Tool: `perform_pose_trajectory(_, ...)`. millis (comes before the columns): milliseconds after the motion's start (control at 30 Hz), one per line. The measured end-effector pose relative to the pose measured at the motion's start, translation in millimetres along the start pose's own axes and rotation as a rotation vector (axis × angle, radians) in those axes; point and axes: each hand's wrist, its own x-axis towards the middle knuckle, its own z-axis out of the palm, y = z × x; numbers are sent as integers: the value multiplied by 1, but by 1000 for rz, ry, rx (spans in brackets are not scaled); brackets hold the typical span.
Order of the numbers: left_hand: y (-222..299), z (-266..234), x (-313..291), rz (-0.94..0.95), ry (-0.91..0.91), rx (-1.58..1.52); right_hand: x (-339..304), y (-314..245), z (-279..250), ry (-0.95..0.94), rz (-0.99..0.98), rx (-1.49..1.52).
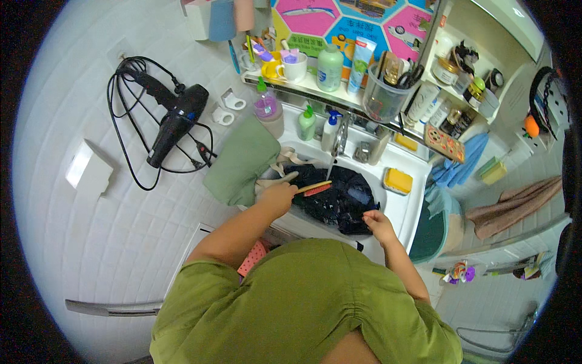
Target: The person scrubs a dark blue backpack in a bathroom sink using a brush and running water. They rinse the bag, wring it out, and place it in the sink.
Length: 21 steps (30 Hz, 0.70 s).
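A soaked dark cloth [342,206], looking like a garment, fills much of the white sink [403,212]. My left hand [276,200] is closed round the handle end of a wooden scrubbing brush [316,188]. Its red bristles rest on the dark cloth, left of the middle. At the right front edge of the cloth, my right hand [380,227] pinches a bit of the fabric between thumb and fingers. Above the cloth stands a metal tap [341,136], with a thin stream of water running down from it.
Green fabric [245,161] hangs over the sink's left edge. A yellow soap bar [398,180] sits on the right rim. Pump bottles [307,124] stand behind the basin. Up left hangs a corded black hair dryer [176,124]. A clear plastic cup [383,97] overhangs the back.
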Motion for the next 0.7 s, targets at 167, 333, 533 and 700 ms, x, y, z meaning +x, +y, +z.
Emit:
perform_pose_trajectory(167,-48,-44,-3,-307,280,-279,-4,-3,-2,81,83,56)
perform_pose_trajectory(333,-112,-88,5,-615,674,-135,-8,-4,5,85,78,83)
perform_pose_trajectory(533,-168,-101,15,-744,552,161,-8,-17,18,76,87,89)
perform_pose_trajectory(700,-190,-99,4,-788,414,209,-6,-9,15,38,103,24)
